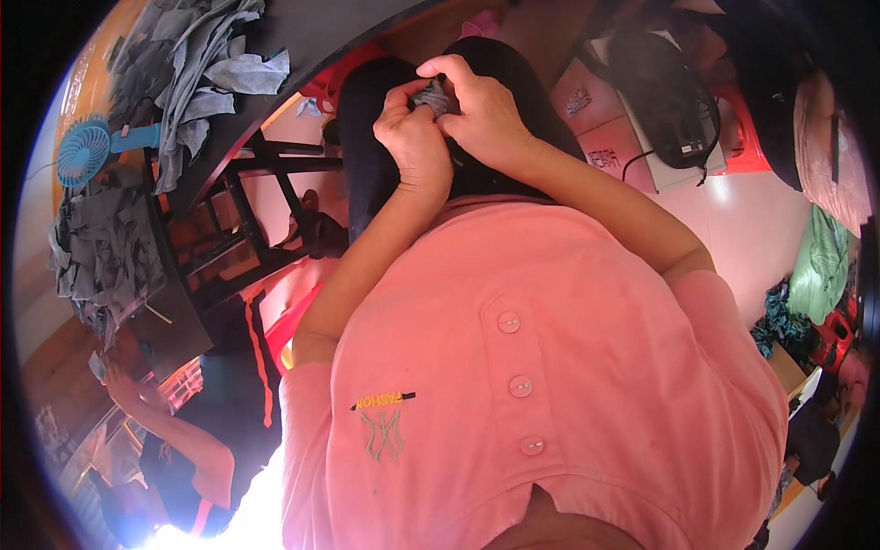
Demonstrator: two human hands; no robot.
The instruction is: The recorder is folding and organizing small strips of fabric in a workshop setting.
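Over my lap, between my dark trouser legs (pixel 367 101), both hands meet around a small bunched piece of grey cloth (pixel 432 98). My left hand (pixel 410 137) is closed, its curled fingers wrapped round the cloth from the left side. From the right, my right hand (pixel 483 115) grips the same cloth, its fingers bent over the top. Parts of the cloth are hidden inside the fingers, so its full shape does not show.
A dark table (pixel 302 78) at the left bears loose grey cloth pieces (pixel 247 73) and a blue fan (pixel 84 151). More cloth is heaped nearer (pixel 105 243). Another person's arm (pixel 179 431) works there. At right are a black bag (pixel 669 101) and a green bag (pixel 819 266).
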